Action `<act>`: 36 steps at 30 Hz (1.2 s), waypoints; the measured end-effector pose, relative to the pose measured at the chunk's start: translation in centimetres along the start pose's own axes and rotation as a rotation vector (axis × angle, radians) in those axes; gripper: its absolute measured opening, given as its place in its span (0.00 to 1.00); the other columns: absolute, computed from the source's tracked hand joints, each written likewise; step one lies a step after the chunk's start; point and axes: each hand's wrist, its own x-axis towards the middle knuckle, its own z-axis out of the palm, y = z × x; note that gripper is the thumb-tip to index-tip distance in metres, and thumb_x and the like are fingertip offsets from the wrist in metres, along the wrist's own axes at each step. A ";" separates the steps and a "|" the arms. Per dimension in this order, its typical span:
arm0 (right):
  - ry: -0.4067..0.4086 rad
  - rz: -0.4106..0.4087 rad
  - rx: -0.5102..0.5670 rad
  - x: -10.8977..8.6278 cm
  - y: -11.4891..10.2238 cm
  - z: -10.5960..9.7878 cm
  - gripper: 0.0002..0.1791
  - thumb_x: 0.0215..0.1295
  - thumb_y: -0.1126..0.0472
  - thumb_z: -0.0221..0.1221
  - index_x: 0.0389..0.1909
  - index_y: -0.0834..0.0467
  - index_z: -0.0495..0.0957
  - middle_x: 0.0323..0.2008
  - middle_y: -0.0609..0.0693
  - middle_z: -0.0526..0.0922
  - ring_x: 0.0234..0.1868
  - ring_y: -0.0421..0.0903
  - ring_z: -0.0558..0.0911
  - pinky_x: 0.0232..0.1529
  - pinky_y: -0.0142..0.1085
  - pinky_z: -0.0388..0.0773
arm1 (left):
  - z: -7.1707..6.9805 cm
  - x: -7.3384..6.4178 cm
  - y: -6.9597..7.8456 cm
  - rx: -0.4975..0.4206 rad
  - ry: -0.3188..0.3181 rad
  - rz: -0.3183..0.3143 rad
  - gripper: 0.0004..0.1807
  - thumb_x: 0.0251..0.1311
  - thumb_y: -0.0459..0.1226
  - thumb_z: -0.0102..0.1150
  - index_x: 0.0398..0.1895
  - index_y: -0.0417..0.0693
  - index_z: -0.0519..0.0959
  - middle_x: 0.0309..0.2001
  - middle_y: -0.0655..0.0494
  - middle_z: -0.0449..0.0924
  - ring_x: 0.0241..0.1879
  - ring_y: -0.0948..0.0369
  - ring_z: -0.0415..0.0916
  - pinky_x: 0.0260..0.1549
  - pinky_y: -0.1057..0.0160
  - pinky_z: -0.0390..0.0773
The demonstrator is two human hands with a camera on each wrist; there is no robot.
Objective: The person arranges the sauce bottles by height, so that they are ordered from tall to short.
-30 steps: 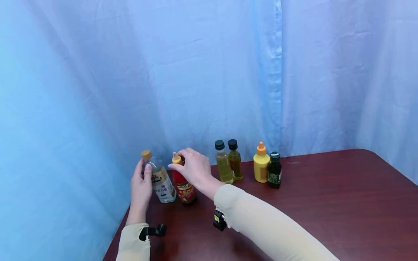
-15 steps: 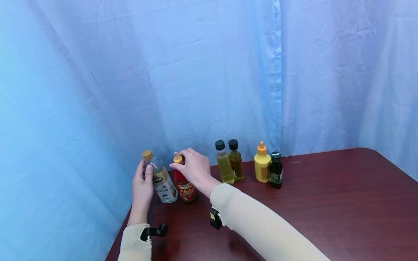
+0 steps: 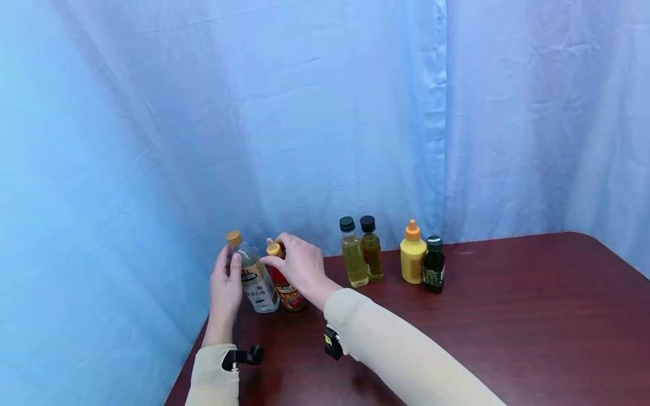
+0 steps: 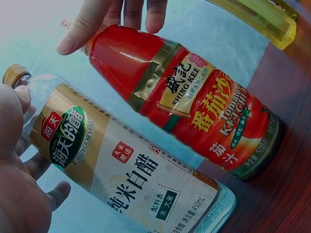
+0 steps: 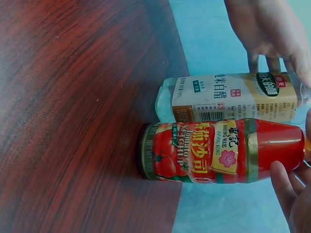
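Observation:
A clear glass bottle of white rice vinegar (image 3: pixel 260 289) with a gold cap stands upright at the table's left end. My left hand (image 3: pixel 226 290) grips it near the shoulder, thumb in front and fingers behind. Right beside it is a red ketchup bottle (image 3: pixel 291 296) with a yellow cap; my right hand (image 3: pixel 304 269) holds its neck from above between thumb and fingers. In the left wrist view the ketchup bottle (image 4: pixel 180 102) and vinegar bottle (image 4: pixel 131 165) lean the same way, labels showing. The right wrist view has both bases on the dark red table (image 5: pixel 82 116).
Two slim oil bottles with dark caps, one pale (image 3: pixel 354 260) and one darker (image 3: pixel 372 256), stand to the right of my right hand. Farther right are a yellow squeeze bottle (image 3: pixel 413 261) with an orange nozzle and a small dark bottle (image 3: pixel 434 270). A blue curtain (image 3: pixel 325 124) hangs behind.
The ketchup bottle has shifted slightly left, closer to the vinegar bottle, with my right hand still on its neck. The whole head view has drifted a little. My left hand keeps its grip.

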 end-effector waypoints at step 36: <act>-0.040 0.029 0.006 -0.3 -0.4 0.0 0.34 0.72 0.30 0.67 0.69 0.46 0.82 0.58 0.44 0.87 0.56 0.45 0.87 0.52 0.46 0.86 | -0.1 0.2 -0.3 -0.006 0.000 0.005 0.40 0.88 0.58 0.43 0.92 0.51 0.53 0.87 0.45 0.55 0.86 0.44 0.52 0.81 0.36 0.57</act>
